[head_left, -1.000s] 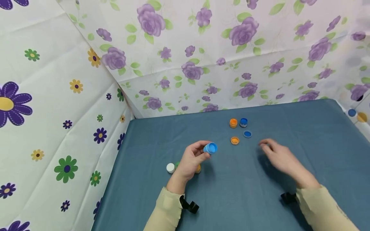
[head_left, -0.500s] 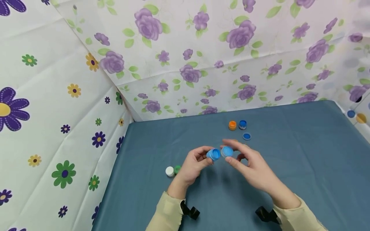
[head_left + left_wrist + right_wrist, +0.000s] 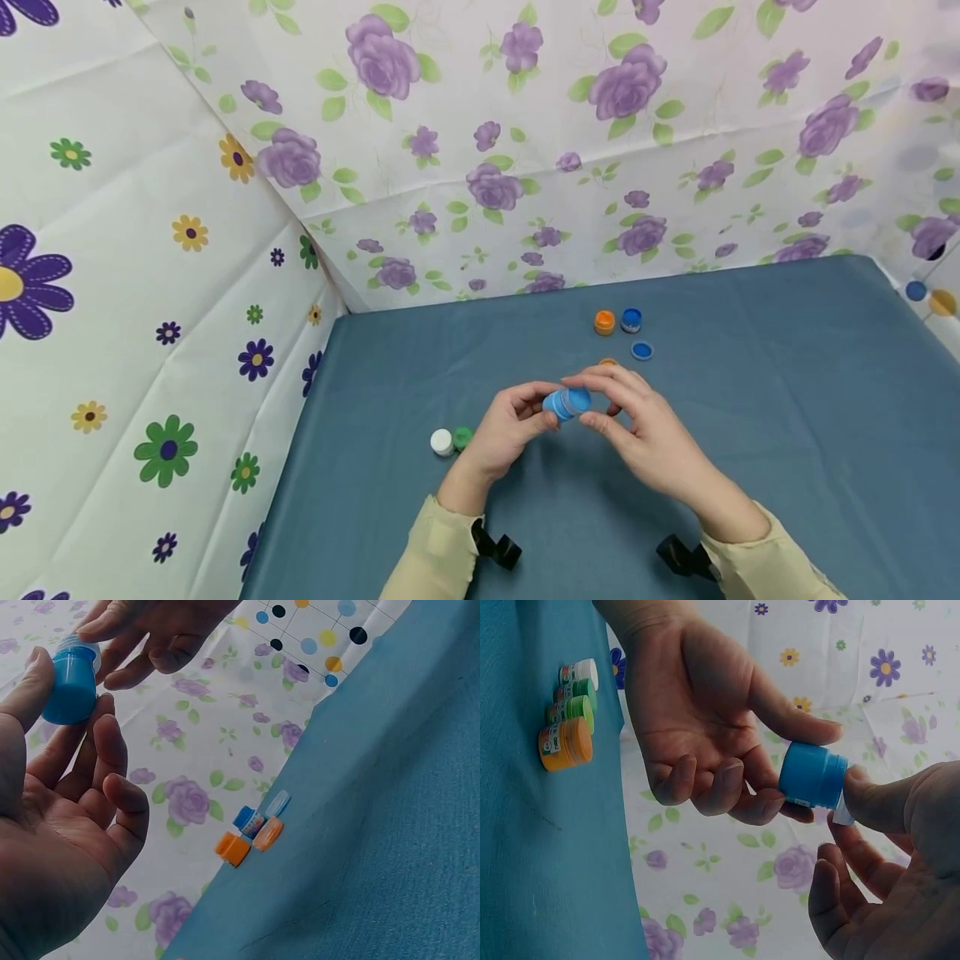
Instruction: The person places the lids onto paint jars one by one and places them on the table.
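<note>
Left fingers [image 3: 110, 746] and right fingers [image 3: 866, 862] pinch, close together.

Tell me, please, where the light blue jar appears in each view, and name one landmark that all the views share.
Head: the light blue jar is below and right of centre, in the left hand.
Left wrist: the light blue jar is at upper left.
Right wrist: the light blue jar is right of centre, near mid-height.
Shared landmark: the purple-rose cloth, visible in all three.
</note>
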Available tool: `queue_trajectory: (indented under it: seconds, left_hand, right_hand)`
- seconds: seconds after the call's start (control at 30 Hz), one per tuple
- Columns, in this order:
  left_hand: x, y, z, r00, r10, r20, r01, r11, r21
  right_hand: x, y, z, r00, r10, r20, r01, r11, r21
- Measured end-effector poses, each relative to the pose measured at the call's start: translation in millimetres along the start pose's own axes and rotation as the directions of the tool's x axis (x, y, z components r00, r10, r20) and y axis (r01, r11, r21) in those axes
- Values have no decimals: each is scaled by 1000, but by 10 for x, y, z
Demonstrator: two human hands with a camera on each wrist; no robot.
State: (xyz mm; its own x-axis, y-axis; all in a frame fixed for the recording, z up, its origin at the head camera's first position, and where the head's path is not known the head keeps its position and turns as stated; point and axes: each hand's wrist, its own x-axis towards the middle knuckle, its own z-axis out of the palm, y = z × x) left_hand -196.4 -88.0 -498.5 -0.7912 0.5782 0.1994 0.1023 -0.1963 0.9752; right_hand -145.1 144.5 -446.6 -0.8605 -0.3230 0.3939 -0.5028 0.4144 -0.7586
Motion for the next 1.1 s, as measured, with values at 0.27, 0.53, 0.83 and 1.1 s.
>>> queue_trajectory:
  seconds: [0.27,0.53,0.83,1.1]
  left_hand:
    - [3,-4,-8,999,-15,33,14,1000,14]
    - [0,-5,-3,996,11,83,-11,1000,2]
    - [-10,27,31,996,8,86,-10,1000,21]
    - [-6,35,-5,1000,11,29,-11,1000,12]
  right_hand:
    - [4,-22,26,998,-69,6,69,989,-128]
    - [-8,-48,58,999,15,-45,-30,934,-357]
    - [-52,-115,-7,980,197,-31,-194,912,-362]
    - [-31,-65,-106,997,-77,-31,63,950,-307]
